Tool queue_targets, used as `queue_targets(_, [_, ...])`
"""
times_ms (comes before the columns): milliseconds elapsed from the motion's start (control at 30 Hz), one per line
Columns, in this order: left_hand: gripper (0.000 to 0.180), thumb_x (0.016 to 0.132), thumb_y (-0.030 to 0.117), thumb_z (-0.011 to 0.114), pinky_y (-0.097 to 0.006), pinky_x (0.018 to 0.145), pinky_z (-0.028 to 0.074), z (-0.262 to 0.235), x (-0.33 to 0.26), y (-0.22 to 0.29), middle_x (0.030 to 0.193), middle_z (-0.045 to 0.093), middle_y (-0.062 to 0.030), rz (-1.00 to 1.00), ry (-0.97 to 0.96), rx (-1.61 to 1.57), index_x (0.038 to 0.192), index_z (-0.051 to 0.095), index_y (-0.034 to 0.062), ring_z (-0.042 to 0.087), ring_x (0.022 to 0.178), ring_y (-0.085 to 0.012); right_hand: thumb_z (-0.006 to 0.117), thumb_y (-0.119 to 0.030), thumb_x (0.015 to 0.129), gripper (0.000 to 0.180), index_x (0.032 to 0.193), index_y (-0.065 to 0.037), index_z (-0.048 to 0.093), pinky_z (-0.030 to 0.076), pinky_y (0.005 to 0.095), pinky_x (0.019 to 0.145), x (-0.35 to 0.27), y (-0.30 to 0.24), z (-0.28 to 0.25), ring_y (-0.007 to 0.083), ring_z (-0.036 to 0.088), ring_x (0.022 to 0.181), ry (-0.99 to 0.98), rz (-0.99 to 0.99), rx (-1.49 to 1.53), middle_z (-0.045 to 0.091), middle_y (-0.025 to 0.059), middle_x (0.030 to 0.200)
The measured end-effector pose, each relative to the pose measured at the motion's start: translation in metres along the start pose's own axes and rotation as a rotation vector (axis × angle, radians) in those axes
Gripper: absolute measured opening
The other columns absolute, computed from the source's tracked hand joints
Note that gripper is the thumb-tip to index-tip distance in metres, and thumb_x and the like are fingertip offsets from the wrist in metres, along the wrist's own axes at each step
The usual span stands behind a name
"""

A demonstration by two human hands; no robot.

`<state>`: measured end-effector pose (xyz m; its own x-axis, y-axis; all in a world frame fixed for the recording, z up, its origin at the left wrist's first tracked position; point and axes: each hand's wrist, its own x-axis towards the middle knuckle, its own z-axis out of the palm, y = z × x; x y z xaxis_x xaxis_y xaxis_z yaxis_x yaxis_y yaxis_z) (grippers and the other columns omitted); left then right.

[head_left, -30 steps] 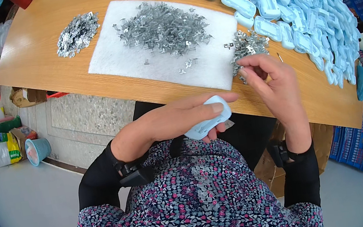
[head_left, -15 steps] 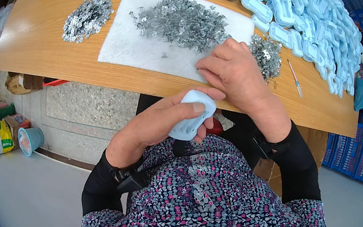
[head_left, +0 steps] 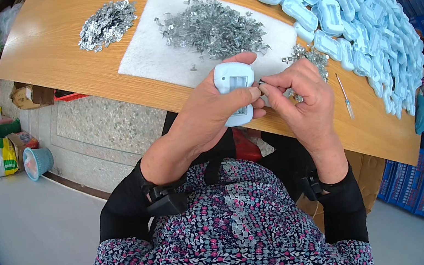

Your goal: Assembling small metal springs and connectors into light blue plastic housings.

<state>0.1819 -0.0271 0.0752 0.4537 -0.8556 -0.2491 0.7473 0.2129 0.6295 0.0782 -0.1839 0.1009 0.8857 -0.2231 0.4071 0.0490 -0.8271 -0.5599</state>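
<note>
A light blue plastic casing (head_left: pixel 226 79) with a rectangular window is gripped in my left hand (head_left: pixel 199 113), thumb across its face, just over the table's near edge. Close beside its right side, my right hand (head_left: pixel 308 99) pinches a tiny dark metal piece (head_left: pixel 262 83) between thumb and fingertips. Beyond the casing lies a heap of small silver metal clips (head_left: pixel 215 27) on a white felt mat (head_left: pixel 140 55). Partly behind my right hand is another small heap of metal pieces (head_left: pixel 315 56).
A third pile of flat silver pieces (head_left: pixel 107 26) sits at the left of the wooden table (head_left: pixel 49 53). Many light blue casings (head_left: pixel 331 16) are heaped along the right side. A pen (head_left: pixel 346 97) lies right of my right hand. A blue basket (head_left: pixel 39 162) stands on the floor.
My left hand has lifted the casing forward and turned its windowed face up. My right hand has drawn back from the clip heap to the casing's right side, pinching a small metal piece.
</note>
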Motion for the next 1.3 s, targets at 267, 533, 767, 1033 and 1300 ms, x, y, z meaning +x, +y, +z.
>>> queue_targets(267, [0.057, 0.09, 0.001, 0.062, -0.03, 0.074, 0.06, 0.003, 0.006, -0.007, 0.099, 0.061, -0.0078, -0.048, -0.006, -0.004, 0.142, 0.04, 0.0006, 0.065, 0.082, -0.0147, 0.075, -0.01, 0.073, 0.012, 0.085, -0.01, 0.071, 0.046, 0.0381, 0.074, -0.005, 0.002, -0.007, 0.0276, 0.059, 0.078, -0.021, -0.059, -0.052, 0.064, 0.0046, 0.08])
queue_targets(533, [0.055, 0.091, 0.005, 0.065, -0.032, 0.074, 0.06, -0.001, 0.008, -0.008, 0.107, 0.059, -0.0057, -0.042, 0.0, 0.11, 0.142, 0.046, 0.0047, 0.065, 0.08, -0.0152, 0.069, -0.013, 0.084, 0.013, 0.093, -0.004, 0.071, 0.05, 0.0352, 0.072, -0.003, 0.007, -0.016, 0.0268, 0.064, 0.076, -0.14, 0.26, 0.277, 0.067, 0.0103, 0.084])
queue_targets(767, [0.053, 0.091, 0.004, 0.065, -0.032, 0.074, 0.06, 0.001, 0.007, -0.007, 0.106, 0.06, -0.0051, -0.029, -0.013, 0.207, 0.141, 0.047, 0.0049, 0.066, 0.08, -0.015, 0.067, -0.011, 0.088, 0.013, 0.095, 0.0, 0.069, 0.047, 0.0264, 0.071, 0.004, 0.002, -0.028, 0.0094, 0.059, 0.077, -0.306, 0.447, 0.43, 0.067, 0.0035, 0.086])
queue_targets(1033, [0.049, 0.092, 0.01, 0.059, -0.032, 0.073, 0.059, 0.006, 0.006, -0.006, 0.094, 0.064, -0.0082, -0.103, -0.031, 0.148, 0.14, 0.047, 0.0033, 0.066, 0.079, -0.015, 0.068, -0.014, 0.087, 0.021, 0.101, 0.001, 0.068, 0.051, 0.0294, 0.078, 0.002, 0.007, -0.033, 0.01, 0.062, 0.083, -0.397, 0.541, 0.504, 0.071, 0.005, 0.092])
queue_targets(1300, [0.055, 0.106, 0.041, 0.024, -0.042, 0.077, 0.061, 0.006, 0.012, -0.008, 0.098, 0.065, -0.0111, -0.217, -0.106, -0.196, 0.14, 0.044, 0.0029, 0.068, 0.081, -0.0215, 0.07, -0.009, 0.079, 0.013, 0.09, -0.003, 0.066, 0.05, 0.0331, 0.077, -0.004, 0.004, -0.009, 0.02, 0.065, 0.079, -0.01, 0.296, 0.353, 0.068, 0.0059, 0.086])
